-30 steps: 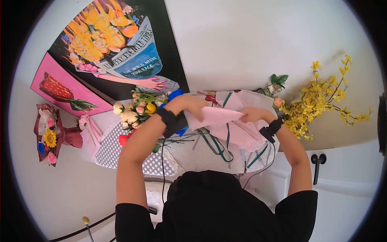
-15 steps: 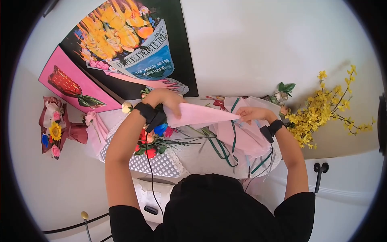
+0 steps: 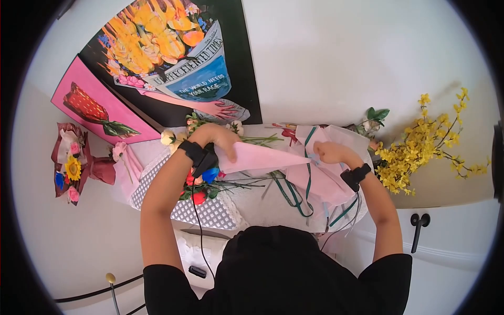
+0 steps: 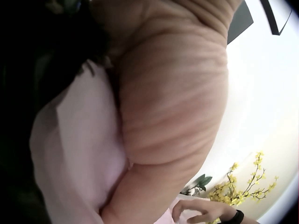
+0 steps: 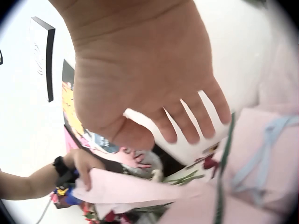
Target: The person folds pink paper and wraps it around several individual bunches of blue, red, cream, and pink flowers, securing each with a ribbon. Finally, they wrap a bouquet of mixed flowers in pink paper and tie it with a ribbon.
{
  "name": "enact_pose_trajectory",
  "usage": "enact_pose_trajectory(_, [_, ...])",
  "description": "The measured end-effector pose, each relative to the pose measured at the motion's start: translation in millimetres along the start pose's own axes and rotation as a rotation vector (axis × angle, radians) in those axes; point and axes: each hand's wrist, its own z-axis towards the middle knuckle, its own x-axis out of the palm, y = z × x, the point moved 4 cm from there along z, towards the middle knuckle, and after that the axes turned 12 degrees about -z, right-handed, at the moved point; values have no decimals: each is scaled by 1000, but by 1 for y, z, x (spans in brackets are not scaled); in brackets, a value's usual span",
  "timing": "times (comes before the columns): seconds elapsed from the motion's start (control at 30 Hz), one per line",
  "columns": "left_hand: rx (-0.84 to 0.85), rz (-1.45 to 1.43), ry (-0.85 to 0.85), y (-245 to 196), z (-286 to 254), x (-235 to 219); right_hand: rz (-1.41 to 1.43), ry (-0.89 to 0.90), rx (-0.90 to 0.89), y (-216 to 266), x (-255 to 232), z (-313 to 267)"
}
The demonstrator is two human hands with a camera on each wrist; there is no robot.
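A: ok, head view, what've you got?

B: The left hand has its fingers curled round the wide end of a pink paper cone, thumb pressed on the front. The narrow end points over at the right hand, which hangs near it, fingers loosely bent. Below the right hand there's folded pink paper with a green ribbon across it. Just below the left hand: a blue flower and a red flower. Yellow branches to the right of the right hand.

A: left wrist cam any use?

B: Kinda. Mostly the left hand up close, with the pink paper cone right against it. Fingertips are lost in the dark, so can't tell how they sit there.

A: and right wrist?

B: Right hand's palm is showing, fingers relaxed with gaps between, gripping nothing. The pink paper cone is below it, wide end in the left hand. A pale blue ribbon lies on pink paper beside the right hand's fingers.
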Motion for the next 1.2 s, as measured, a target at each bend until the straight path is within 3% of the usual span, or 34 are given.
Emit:
enact_pose_trajectory(0.07, [-41,45,24,-3,5,3,30,-756,-324,42,-34,-13])
enact_pose_trajectory(0.13, [-20,56,45,-8,16,4,-45,-853,-355,87,-31,-5])
enact_pose_trajectory(0.17, [-19,58,41,-7,19,2,-235,-903,-373,109,-27,-2])
enact_pose_trajectory(0.2, [-17,-38,56,-5,23,0,-426,-948,-390,125,-23,-2])
enact_pose_trajectory(0.23, [-15,-135,69,-4,24,-1,-431,-949,-394,132,-22,-4])
enact_pose_trajectory(0.3, [-47,-172,92,1,25,-1,-720,-750,-360,141,-14,0])
enact_pose_trajectory(0.33, [-79,-209,121,4,24,0,-723,-752,-365,138,-10,7])
enact_pose_trajectory(0.4, [-52,-274,108,8,22,6,-899,-986,-319,128,0,21])
enact_pose_trajectory(0.47, [-24,-333,106,9,23,7,-873,-969,-325,123,1,27])
enact_pose_trajectory(0.53, [42,140,-178,6,25,-5,-852,-946,-330,114,2,34])
enact_pose_trajectory(0.57, [47,140,-177,-3,22,1,-767,-893,-340,108,2,39])
enact_pose_trajectory(0.63, [85,505,-640,-29,4,9,-680,-837,-350,100,3,44])
enact_pose_trajectory(0.67, [173,681,-735,-42,-2,23,-448,-660,-308,93,3,48])
enact_pose_trajectory(0.7, [174,679,-734,-46,0,36,-220,-480,-263,85,6,52])
enact_pose_trajectory(0.73, [159,749,-745,-49,2,48,-219,-477,-264,79,9,57])
enact_pose_trajectory(0.77, [144,817,-756,-51,5,58,-86,-611,-458,77,9,58])
enact_pose_trajectory(0.8, [155,881,-910,-37,22,61,54,-741,-651,74,10,58])
enact_pose_trajectory(0.83, [155,876,-906,-37,22,60,59,-736,-651,77,4,52])
enact_pose_trajectory(0.9, [199,960,-877,-43,20,50,557,-61,-398,84,-1,41])
enact_pose_trajectory(0.93, [200,957,-876,-50,14,44,557,-59,-396,84,-8,36])
enact_pose_trajectory(1.0, [199,938,-795,-69,0,30,859,193,-392,83,-12,33])
enact_pose_trajectory(1.03, [198,935,-798,-77,-5,22,856,196,-392,81,-16,34])
enact_pose_trajectory(1.1, [20,709,-563,-76,-6,7,749,241,-332,76,-18,39])
enact_pose_trajectory(1.13, [19,710,-565,-74,-4,1,747,240,-332,77,-15,40])
enact_pose_trajectory(1.2, [0,490,-399,-56,14,-7,491,-192,-336,74,-17,43])
